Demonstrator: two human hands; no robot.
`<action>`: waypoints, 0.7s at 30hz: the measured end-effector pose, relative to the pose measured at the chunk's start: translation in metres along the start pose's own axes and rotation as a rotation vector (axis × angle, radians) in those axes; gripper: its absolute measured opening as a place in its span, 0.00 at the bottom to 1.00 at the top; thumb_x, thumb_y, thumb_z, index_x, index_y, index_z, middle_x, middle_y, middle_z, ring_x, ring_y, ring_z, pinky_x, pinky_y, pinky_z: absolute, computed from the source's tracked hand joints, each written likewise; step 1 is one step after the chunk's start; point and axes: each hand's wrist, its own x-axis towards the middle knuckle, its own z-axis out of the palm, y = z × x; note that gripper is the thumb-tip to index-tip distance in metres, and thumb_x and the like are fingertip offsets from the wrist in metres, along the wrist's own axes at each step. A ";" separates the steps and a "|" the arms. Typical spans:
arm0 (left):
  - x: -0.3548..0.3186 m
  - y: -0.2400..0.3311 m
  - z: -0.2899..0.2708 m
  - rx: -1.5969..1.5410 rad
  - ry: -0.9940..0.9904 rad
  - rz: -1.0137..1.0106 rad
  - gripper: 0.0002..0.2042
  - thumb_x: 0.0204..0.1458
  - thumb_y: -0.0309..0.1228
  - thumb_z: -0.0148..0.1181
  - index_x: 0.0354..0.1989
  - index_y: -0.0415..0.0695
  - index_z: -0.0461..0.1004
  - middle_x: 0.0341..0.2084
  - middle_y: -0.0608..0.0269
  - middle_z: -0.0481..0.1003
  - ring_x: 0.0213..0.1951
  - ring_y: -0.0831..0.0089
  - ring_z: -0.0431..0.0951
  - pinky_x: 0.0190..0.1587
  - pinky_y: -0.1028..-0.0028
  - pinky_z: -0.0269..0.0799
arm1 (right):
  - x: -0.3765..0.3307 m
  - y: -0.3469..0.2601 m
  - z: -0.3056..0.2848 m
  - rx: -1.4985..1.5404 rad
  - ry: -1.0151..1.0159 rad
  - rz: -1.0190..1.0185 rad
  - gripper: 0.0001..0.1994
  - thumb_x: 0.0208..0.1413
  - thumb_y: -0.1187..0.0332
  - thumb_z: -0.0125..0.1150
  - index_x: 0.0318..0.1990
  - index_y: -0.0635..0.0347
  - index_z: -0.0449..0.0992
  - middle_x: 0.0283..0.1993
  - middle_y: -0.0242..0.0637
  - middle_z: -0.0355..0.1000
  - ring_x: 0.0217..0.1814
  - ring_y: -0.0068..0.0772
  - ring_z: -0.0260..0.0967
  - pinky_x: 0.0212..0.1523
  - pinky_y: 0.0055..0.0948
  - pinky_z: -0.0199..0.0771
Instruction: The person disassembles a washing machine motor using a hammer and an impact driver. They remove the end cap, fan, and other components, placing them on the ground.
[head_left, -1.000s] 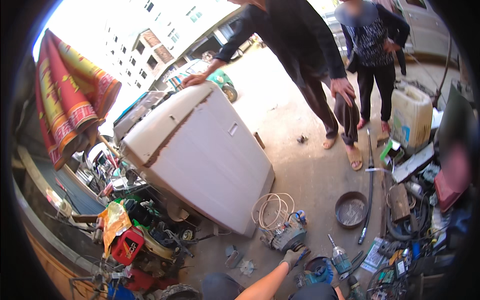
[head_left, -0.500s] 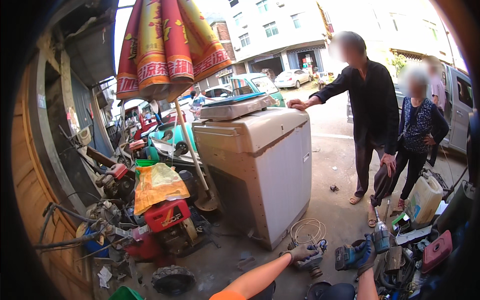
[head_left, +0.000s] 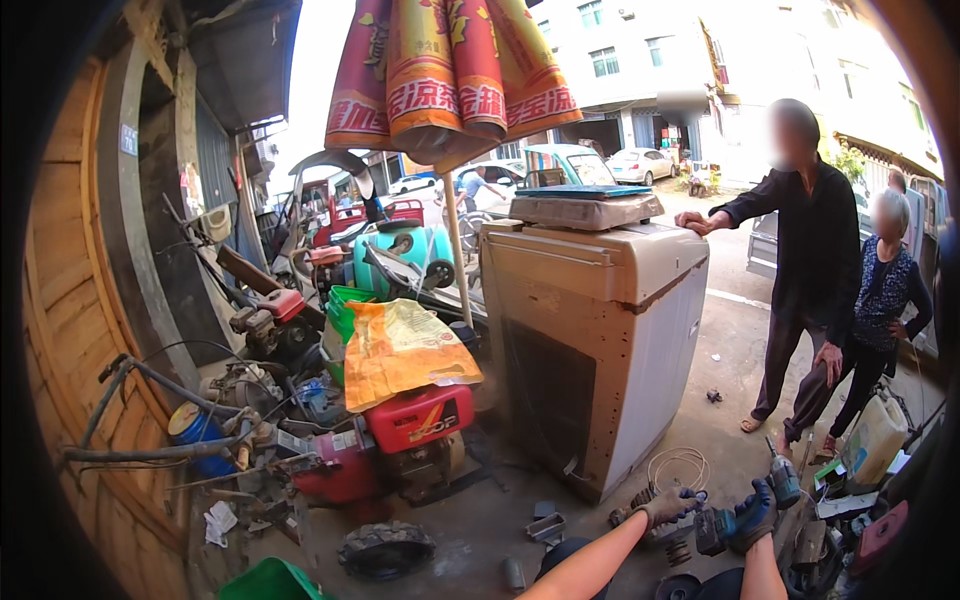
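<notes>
My right hand (head_left: 756, 516), in a dark blue and grey glove, grips a teal cordless drill (head_left: 785, 482). Its bit points away from me, and its dark battery (head_left: 711, 531) sits at the left of the hand. My gloved left hand (head_left: 673, 507) is closed on a dirty metal part whose details are hard to make out. Below that hand is a ribbed, spring-like metal piece (head_left: 679, 553). A loop of pale wire (head_left: 680, 467) lies on the ground just beyond the left hand.
A tall washing machine (head_left: 590, 350) stands ahead. A person in black (head_left: 800, 240) rests a hand on it, with another person (head_left: 885, 290) behind. Left are a red engine (head_left: 420, 415), a tyre (head_left: 387, 549) and a green container (head_left: 270, 580); right, a plastic jug (head_left: 875, 440) among scrap.
My view has swung left, so the surroundings appear farther right. My two hands are closer together, the drill nearer the left hand. Both hands keep their hold.
</notes>
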 end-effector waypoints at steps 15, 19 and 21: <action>-0.011 0.003 -0.019 -0.109 -0.070 -0.072 0.13 0.60 0.44 0.60 0.41 0.46 0.79 0.22 0.72 0.71 0.22 0.82 0.67 0.25 0.77 0.64 | 0.030 -0.010 -0.054 -0.104 0.114 -0.025 0.09 0.59 0.55 0.60 0.39 0.43 0.67 0.16 0.24 0.53 0.15 0.25 0.49 0.19 0.28 0.50; 0.004 -0.015 -0.023 -0.035 -0.027 0.022 0.14 0.60 0.43 0.60 0.41 0.45 0.79 0.25 0.69 0.74 0.26 0.80 0.71 0.28 0.76 0.68 | 0.045 -0.019 -0.066 -0.074 0.129 -0.054 0.10 0.58 0.55 0.60 0.43 0.44 0.70 0.17 0.24 0.51 0.17 0.26 0.49 0.20 0.29 0.50; 0.006 -0.031 -0.029 -0.002 0.020 0.036 0.14 0.60 0.42 0.60 0.43 0.43 0.80 0.28 0.67 0.76 0.28 0.79 0.73 0.32 0.75 0.70 | 0.049 -0.007 -0.066 -0.068 0.124 -0.033 0.10 0.58 0.54 0.61 0.40 0.43 0.68 0.17 0.24 0.51 0.18 0.26 0.49 0.22 0.29 0.51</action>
